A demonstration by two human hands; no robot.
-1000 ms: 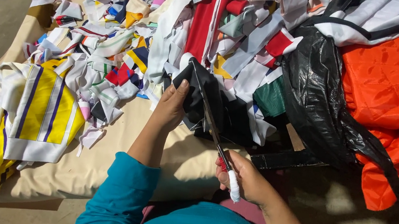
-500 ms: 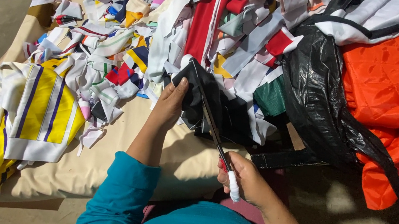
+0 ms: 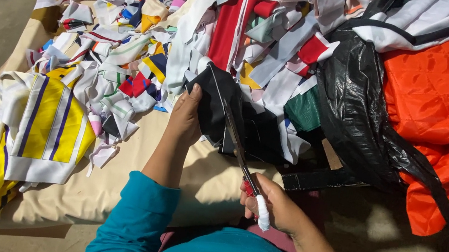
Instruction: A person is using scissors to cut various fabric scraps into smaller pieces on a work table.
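The black cloth [image 3: 220, 111] in my left hand [image 3: 186, 116] is thin, limp stuff, light as anything and with no stiffness of its own, so it droops wherever I let go. I'd judge it best held near the edge just beside the cut line, pulled taut, which is where my left fingers [image 3: 196, 94] now pinch it, thumb below and the others folded over the top. It lies at the near edge of the scrap heap [image 3: 150, 29], draped onto the beige-covered surface [image 3: 211, 182], its long side running from near my wrist up and away toward the pile.

The scissors [image 3: 234, 136] run along that same line: long blades pointing away from me and slightly left, tips up by the cloth's far corner, handles low by my lap. My right hand [image 3: 274, 207] is wrapped around the handles, fingers closed through the loops, one of which is bound in white tape. The blades look nearly together, though they are too thin here to be sure.

To my left lies a yellow-and-white striped garment [image 3: 45, 125]; to my right a black plastic bag [image 3: 353, 114], then orange quilted fabric [image 3: 446, 109]
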